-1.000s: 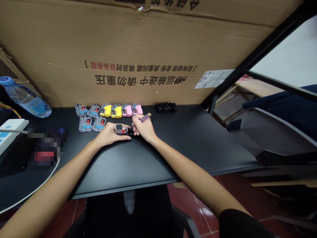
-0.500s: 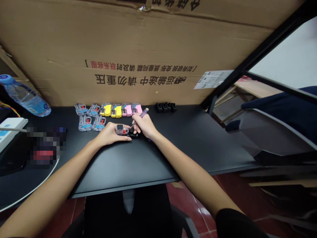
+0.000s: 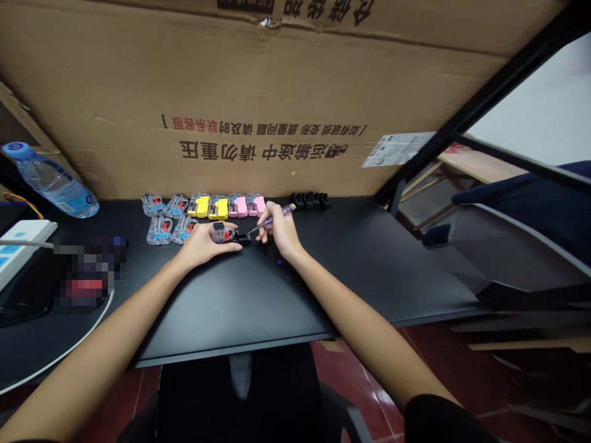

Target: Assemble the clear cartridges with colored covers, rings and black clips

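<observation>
My left hand (image 3: 201,245) is closed around a small clear plastic device (image 3: 222,233) with a black block on top and a red part inside. A black plastic piece (image 3: 242,238) sticks out from its right side; whether the two are joined I cannot tell. Pinched in my right hand (image 3: 283,235) is a slim screwdriver (image 3: 282,213) with a see-through purple handle. Its shaft slants down to the left, and the tip is at or close to the black piece's right end. A tiny blue bit (image 3: 279,262) lies on the table below my right hand.
Clear devices (image 3: 159,230), yellow ones (image 3: 218,207) and pink ones (image 3: 237,206) line the back of the black table (image 3: 231,307). Black plastic parts (image 3: 309,200) stand to their right, against a cardboard sheet (image 3: 258,80). At left are a water bottle (image 3: 58,184) and a white power strip (image 3: 23,246).
My right hand and the screwdriver have moved right, away from the clear device, and the screwdriver lies flatter. The device has shifted slightly left and up in my left hand.
</observation>
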The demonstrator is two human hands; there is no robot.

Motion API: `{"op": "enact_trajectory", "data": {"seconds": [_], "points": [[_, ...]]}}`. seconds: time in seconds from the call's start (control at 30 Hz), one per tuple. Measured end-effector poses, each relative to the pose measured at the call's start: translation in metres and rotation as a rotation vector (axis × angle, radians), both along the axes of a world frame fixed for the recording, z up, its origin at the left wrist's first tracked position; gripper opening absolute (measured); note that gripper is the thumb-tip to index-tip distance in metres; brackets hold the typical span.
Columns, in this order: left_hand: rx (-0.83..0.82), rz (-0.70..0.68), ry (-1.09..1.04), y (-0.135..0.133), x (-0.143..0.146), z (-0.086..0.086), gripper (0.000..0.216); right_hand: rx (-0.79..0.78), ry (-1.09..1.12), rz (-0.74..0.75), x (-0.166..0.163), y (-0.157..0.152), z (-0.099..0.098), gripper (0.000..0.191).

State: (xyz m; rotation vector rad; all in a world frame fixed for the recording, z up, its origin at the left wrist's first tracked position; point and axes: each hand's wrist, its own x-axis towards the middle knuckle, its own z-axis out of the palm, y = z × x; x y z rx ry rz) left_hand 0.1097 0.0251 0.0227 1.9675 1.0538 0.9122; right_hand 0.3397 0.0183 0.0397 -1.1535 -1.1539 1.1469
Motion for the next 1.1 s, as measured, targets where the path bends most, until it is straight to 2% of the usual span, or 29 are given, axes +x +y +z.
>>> {"op": "enact_trajectory", "data": {"seconds": [0.2, 0.5, 1.1], "points": [[0.025, 0.088, -0.006, 0.002, 0.000, 0.000, 0.056, 0.046, -0.130, 0.005, -0.003, -0.002, -0.005, 0.057], [0.034, 0.141, -0.028, 0.006, -0.002, -0.003, 0.057, 0.054, -0.260, 0.053, -0.006, -0.005, -0.012, 0.053], [0.032, 0.132, -0.032, 0.006, -0.003, -0.003, 0.054, 0.063, -0.345, 0.100, -0.006, -0.005, -0.015, 0.052]]}}
